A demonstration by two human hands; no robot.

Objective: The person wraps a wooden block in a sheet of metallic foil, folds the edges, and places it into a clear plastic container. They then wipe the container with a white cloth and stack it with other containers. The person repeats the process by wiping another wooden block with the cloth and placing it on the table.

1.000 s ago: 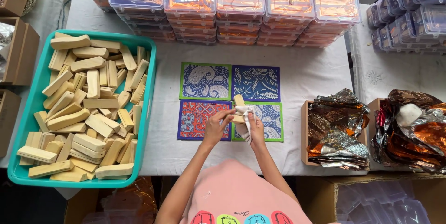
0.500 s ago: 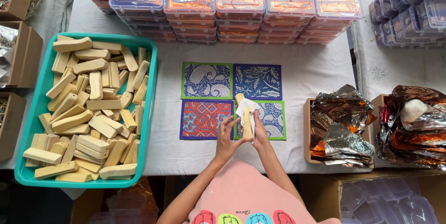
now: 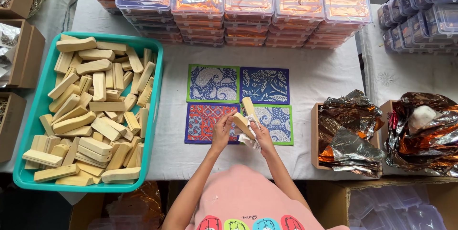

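Both hands have shifted slightly left: left hand (image 3: 222,130) and right hand (image 3: 260,136) together grasp a pale oblong wooden block (image 3: 245,117) with white cloth (image 3: 247,139), above patterned square mats (image 3: 238,103).

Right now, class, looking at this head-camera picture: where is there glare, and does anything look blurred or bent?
Head view: even, soft light; glare on the crinkled silver and copper foil sheets and the clear plastic lidded boxes. Sharp focus on the pale wooden block in both hands; the teal plastic tray bows slightly near the frame's edge.
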